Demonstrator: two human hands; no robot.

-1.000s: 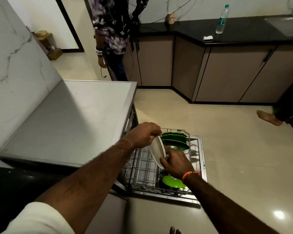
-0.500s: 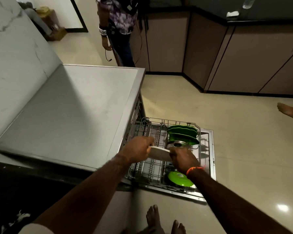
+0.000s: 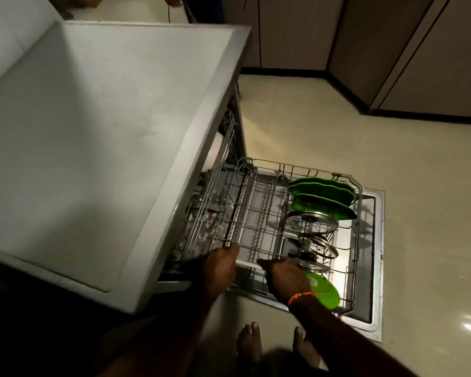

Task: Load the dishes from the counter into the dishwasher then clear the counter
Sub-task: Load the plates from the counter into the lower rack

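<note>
Your body in view: two bare forearms, two bare feet, one wristband

Your left hand (image 3: 220, 270) and right hand (image 3: 284, 276) are bare, no gloves or rings that I can make out. Both forearms are uncovered as far as they show; no sleeve edge is visible on either. Your right wrist carries a thin orange band (image 3: 299, 296), looks like a cord or thread. Your feet (image 3: 249, 344) at the bottom edge are bare, toes showing; lower part is dark and blurred

Plates (image 3: 322, 195) at rack (image 3: 259, 221) far right, lids (image 3: 312, 227) before them; counter (image 3: 98, 137) left of rack
</note>
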